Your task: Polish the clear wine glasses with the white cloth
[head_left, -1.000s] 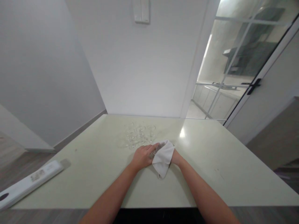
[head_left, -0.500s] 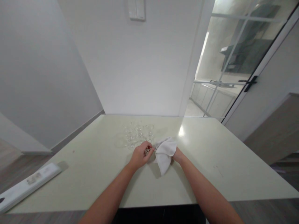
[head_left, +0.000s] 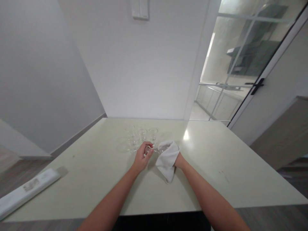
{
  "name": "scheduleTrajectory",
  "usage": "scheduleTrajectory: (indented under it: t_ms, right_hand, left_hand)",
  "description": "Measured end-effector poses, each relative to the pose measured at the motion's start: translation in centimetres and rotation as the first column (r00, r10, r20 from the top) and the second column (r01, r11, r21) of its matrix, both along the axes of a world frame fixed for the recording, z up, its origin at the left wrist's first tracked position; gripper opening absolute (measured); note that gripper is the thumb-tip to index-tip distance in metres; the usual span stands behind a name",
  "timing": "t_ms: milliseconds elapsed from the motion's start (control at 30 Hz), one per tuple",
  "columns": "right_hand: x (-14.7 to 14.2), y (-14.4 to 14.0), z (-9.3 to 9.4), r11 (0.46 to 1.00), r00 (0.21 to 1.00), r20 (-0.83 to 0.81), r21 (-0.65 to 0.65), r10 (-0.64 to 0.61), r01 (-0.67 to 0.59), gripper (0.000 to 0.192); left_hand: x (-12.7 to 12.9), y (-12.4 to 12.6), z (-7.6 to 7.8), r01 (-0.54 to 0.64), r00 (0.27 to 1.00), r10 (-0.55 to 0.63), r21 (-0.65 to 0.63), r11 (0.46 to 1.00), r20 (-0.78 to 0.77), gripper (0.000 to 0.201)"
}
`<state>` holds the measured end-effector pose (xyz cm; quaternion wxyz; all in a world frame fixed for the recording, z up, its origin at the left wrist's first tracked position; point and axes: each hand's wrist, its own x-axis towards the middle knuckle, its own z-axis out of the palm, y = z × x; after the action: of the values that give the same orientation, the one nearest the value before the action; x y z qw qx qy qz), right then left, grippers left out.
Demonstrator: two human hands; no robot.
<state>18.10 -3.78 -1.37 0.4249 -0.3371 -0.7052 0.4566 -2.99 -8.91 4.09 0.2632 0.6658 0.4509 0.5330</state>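
Compared with half a second ago, both hands have lifted slightly and drawn together: the left hand (head_left: 142, 157) is curled, fingertips pinched on the foot of a small clear glass (head_left: 156, 149), while the right hand (head_left: 176, 159), mostly wrapped in a white cloth (head_left: 167, 158), now closes the cloth over the glass's other end, which suggests wiping is under way. Beyond them, a cluster of glasses (head_left: 138, 136) stands on the pale table (head_left: 216, 179), their outlines faint and uncountable. The right fingers are hidden by cloth, so their exact grip cannot be told; a white box (head_left: 26, 192) at far left is cut off.
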Motion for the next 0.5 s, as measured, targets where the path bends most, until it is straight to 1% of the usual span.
scheduleTrajectory:
  t_ms: [33, 67, 133, 167, 200, 233, 267, 300, 367, 400, 433, 500]
  right_hand:
    - [0.0, 0.0, 0.1, 1.000, 1.000, -0.003, -0.018, 0.018, -0.018, 0.034]
    - [0.1, -0.1, 0.2, 0.999, 0.999, -0.009, -0.038, 0.035, -0.035, 0.032]
    - [0.2, -0.5, 0.4, 0.996, 0.998, -0.019, -0.075, 0.056, -0.057, 0.028]
    - [0.2, -0.8, 0.6, 0.993, 0.998, -0.022, -0.101, 0.060, -0.062, 0.027]
    - [0.2, -1.2, 0.8, 0.989, 0.998, -0.025, -0.130, 0.062, -0.065, 0.027]
    - [0.1, -1.5, 1.1, 0.985, 0.998, -0.029, -0.157, 0.061, -0.064, 0.027]
    - [0.0, -1.7, 1.3, 0.982, 0.998, -0.032, -0.176, 0.058, -0.063, 0.027]
    - [-0.1, -1.9, 1.6, 0.981, 0.998, -0.029, -0.183, 0.063, -0.068, 0.027]
    - [-0.3, -2.0, 2.0, 0.987, 0.997, -0.010, -0.137, 0.080, -0.080, 0.027]
    - [-0.4, -2.0, 2.2, 0.991, 0.996, 0.002, -0.098, 0.090, -0.089, 0.028]
    - [-0.4, -2.0, 2.2, 0.993, 0.995, 0.010, -0.064, 0.098, -0.097, 0.030]
    - [-0.2, -2.1, 2.2, 0.995, 0.996, 0.003, -0.036, 0.091, -0.091, 0.036]
  left_hand:
    - [-0.1, -0.3, 0.1, -0.006, 0.998, 0.016, 0.145, 0.989, -0.068, 0.026]
    - [-0.2, -0.5, 0.1, 0.005, 0.991, 0.032, 0.273, 0.962, -0.132, 0.025]
    - [-0.6, -0.8, 0.0, 0.055, 0.973, 0.056, 0.463, 0.885, -0.224, 0.023]
    - [-0.8, -0.9, -0.1, 0.085, 0.965, 0.059, 0.517, 0.852, -0.257, 0.022]
    - [-1.0, -1.0, -0.1, 0.114, 0.956, 0.055, 0.540, 0.834, -0.288, 0.019]
    - [-1.2, -1.0, -0.1, 0.137, 0.947, 0.047, 0.534, 0.834, -0.317, 0.015]
    - [-1.3, -1.1, 0.0, 0.146, 0.939, 0.040, 0.499, 0.854, -0.342, 0.010]
    - [-1.2, -1.0, 0.1, 0.135, 0.933, 0.035, 0.440, 0.888, -0.358, 0.012]
    - [-0.9, -0.8, 0.3, 0.059, 0.940, 0.038, 0.272, 0.960, -0.340, 0.026]
    - [-0.7, -0.5, 0.3, 0.016, 0.951, 0.037, 0.170, 0.985, -0.306, 0.032]
    - [-0.5, -0.2, 0.3, -0.015, 0.965, 0.031, 0.064, 0.998, -0.259, 0.038]
    - [0.0, 0.4, 0.0, -0.032, 0.990, 0.012, -0.137, 0.990, -0.143, 0.044]
